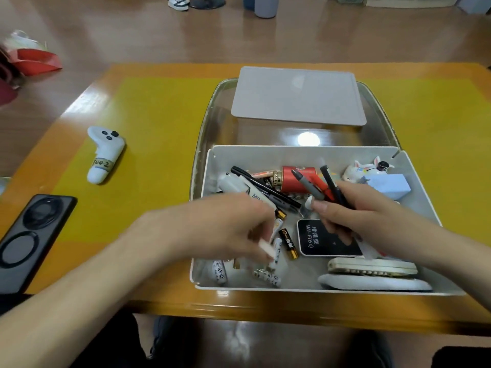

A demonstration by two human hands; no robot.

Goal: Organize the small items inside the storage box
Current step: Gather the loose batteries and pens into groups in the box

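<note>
At the far left edge of the yellow table (159,107) lies a black phone (32,240), face down, and a little beyond it a white handheld controller (105,152) with a taped label round its grip. Both sit well apart from the storage box (305,152), a shallow white tray resting inside a clear outer tray (210,115), with a pale grey lid (297,96) lying flat across the clear tray's far end.

The left hand (212,227) reaches into the box's left half, blurred; its fingers are curled and pinch a small white piece (267,248), too smeared to name. Under and beside it lie loose batteries (288,244), black-and-gold and white ones, scattered on the box floor. A white marker (244,188) and a black pen (265,187) lie slantwise behind the hand, next to a red cylinder (297,179).

Toward the middle a black Wi-Fi device (318,240) lies flat. The right hand (366,211) is closed round a bundle of pens (318,187), grey, red and black, their tips pointing away. In the right corner stand a small cat figurine (364,170) and a light blue block (388,184); two white remotes (372,274) lie along the near wall.
</note>
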